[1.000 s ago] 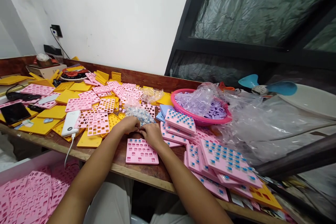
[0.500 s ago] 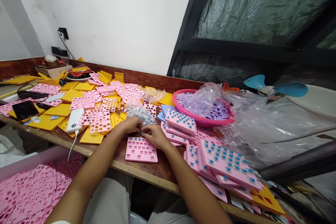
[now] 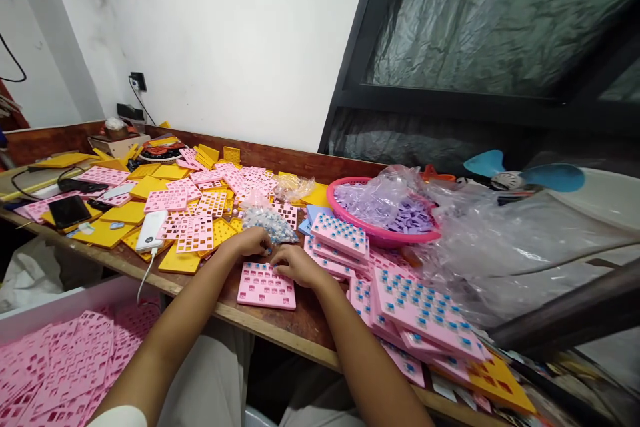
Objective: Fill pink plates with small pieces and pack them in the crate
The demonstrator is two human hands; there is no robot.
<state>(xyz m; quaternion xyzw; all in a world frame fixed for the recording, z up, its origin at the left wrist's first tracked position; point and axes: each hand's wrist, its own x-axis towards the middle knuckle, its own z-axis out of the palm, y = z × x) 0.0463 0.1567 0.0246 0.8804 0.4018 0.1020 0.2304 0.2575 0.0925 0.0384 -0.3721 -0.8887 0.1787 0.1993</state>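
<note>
A pink keyboard plate (image 3: 267, 295) with rows of square holes lies flat at the table's front edge. A few blue key switches (image 3: 250, 265) sit along its far row. Just beyond that row, my left hand (image 3: 254, 241) is closed, pinching a small blue key switch (image 3: 269, 251) at its fingertips. My right hand (image 3: 297, 265) comes over the plate's far right corner, thumb and finger pinched down at the far row on a switch they mostly hide. Behind both hands lies a clear bag of loose switches (image 3: 270, 223).
Stacked pink plates filled with blue switches (image 3: 423, 303) stand to the right. Beyond them is a pink basket (image 3: 400, 238) of purple pieces. Yellow and pink plates (image 3: 196, 235), a white power bank (image 3: 151, 230) and a phone (image 3: 70, 211) cover the left. A bin of pink plates (image 3: 60, 367) sits below.
My right hand has moved slightly down, bringing its fingertips from above the plate's far edge onto the far row. A blue switch now shows at my left fingertips. The view has shifted slightly.
</note>
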